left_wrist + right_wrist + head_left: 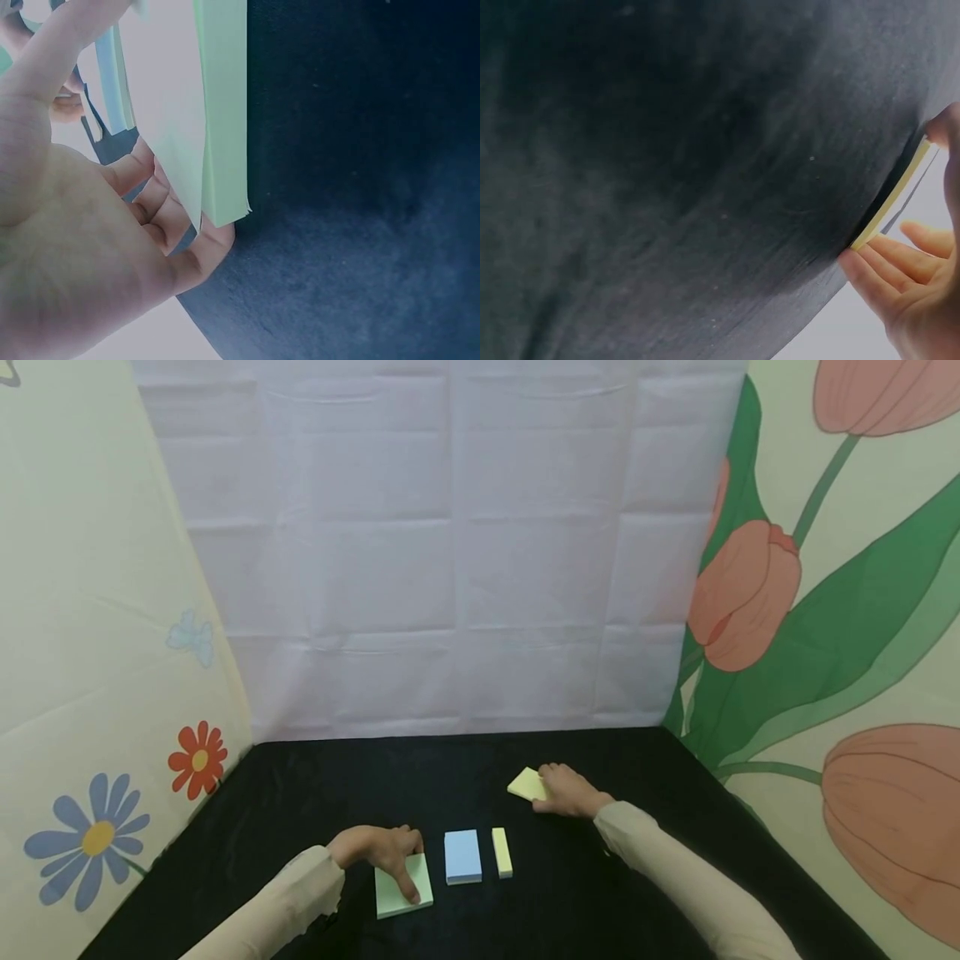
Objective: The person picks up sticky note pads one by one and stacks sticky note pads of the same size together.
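Observation:
In the head view my left hand (378,850) holds a light green sticky note pad (392,900) by its edges, thumb at the near side and fingers at the far side. The left wrist view shows the green pad's thick side (226,112) with fingertips curled at its end. Farther back on the right, my right hand (572,792) grips a pale yellow sticky note pad (527,785). Seen from the right wrist, thumb and fingers pinch opposite ends of that yellow pad (894,196). Part of it is hidden under the hand.
Between the hands lie a blue sticky note pad (462,855) and a narrow yellow sticky note pad (502,852), side by side on the black tabletop (337,785). A white cloth (450,568) hangs behind the table, with flower-printed cloths at both sides.

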Available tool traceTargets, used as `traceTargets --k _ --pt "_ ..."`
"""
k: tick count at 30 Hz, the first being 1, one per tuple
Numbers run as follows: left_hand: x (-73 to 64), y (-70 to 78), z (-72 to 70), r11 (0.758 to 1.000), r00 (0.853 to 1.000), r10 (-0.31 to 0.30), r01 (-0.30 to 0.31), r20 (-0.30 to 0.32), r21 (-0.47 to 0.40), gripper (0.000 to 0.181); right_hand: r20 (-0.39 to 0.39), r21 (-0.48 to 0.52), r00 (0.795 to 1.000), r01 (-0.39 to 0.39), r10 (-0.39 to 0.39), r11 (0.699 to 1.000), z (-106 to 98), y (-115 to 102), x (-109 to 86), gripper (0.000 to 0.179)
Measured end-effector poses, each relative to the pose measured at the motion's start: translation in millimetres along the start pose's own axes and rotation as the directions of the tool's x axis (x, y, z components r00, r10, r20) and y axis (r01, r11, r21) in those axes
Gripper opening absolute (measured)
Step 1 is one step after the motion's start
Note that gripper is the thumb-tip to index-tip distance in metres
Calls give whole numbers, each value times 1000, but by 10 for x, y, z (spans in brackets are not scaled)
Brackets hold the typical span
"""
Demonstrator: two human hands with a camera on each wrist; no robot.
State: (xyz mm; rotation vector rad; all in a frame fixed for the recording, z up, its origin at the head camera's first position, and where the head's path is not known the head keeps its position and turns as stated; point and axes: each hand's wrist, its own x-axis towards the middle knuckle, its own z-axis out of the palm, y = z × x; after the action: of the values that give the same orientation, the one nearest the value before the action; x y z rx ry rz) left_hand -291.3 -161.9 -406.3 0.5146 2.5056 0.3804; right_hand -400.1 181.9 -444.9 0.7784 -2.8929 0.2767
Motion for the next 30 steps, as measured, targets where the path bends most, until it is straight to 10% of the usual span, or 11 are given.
traceTargets --k 18,26,30 --pt "6 13 -16 1000 1000 0 0 15 0 46 31 43 997 63 -64 997 -48 27 -148 53" --pt "312 -279 65 997 998 43 -46 46 58 61 38 63 996 83 -85 995 -40 30 -223 54" --pt "257 -194 47 998 999 27 -29 42 55 59 26 52 995 95 -97 994 -40 24 -250 55"
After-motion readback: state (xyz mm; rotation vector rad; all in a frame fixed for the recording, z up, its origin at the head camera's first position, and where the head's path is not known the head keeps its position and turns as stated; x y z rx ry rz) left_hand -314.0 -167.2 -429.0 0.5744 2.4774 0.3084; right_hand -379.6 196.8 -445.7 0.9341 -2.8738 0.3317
